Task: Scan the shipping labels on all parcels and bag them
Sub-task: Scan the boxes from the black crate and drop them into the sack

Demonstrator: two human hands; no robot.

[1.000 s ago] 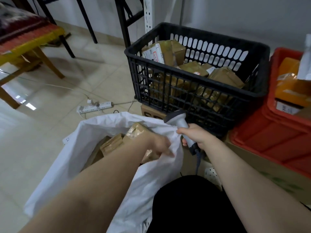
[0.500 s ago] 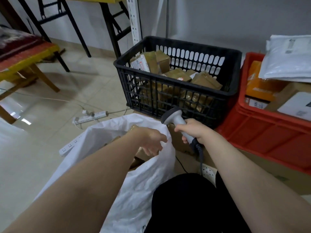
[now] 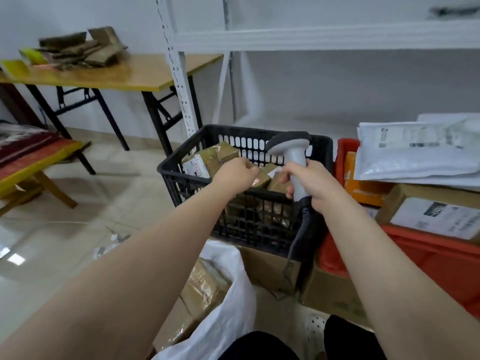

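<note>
The small tape-wrapped brown cardboard parcel [image 3: 259, 178] lies directly under my left hand [image 3: 237, 172], the nearer one, whose fingers curl over it in the black slotted plastic crate [image 3: 249, 219]; whether they have closed on it I cannot tell. Just right of that, my right hand [image 3: 315, 185] is wrapped around the smooth grey barcode scanner [image 3: 293, 157], upright. The crinkled white woven sack [image 3: 228, 307] gapes below my left forearm.

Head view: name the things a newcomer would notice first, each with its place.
The two bare arms reaching forward dominate: the right hand grips a grey barcode scanner upright, while the left hand closes on a taped brown parcel in the black crate at centre. A red crate piled with parcels and white mailers sits to the right, and a white bag already holding parcels gapes at bottom centre.
</note>
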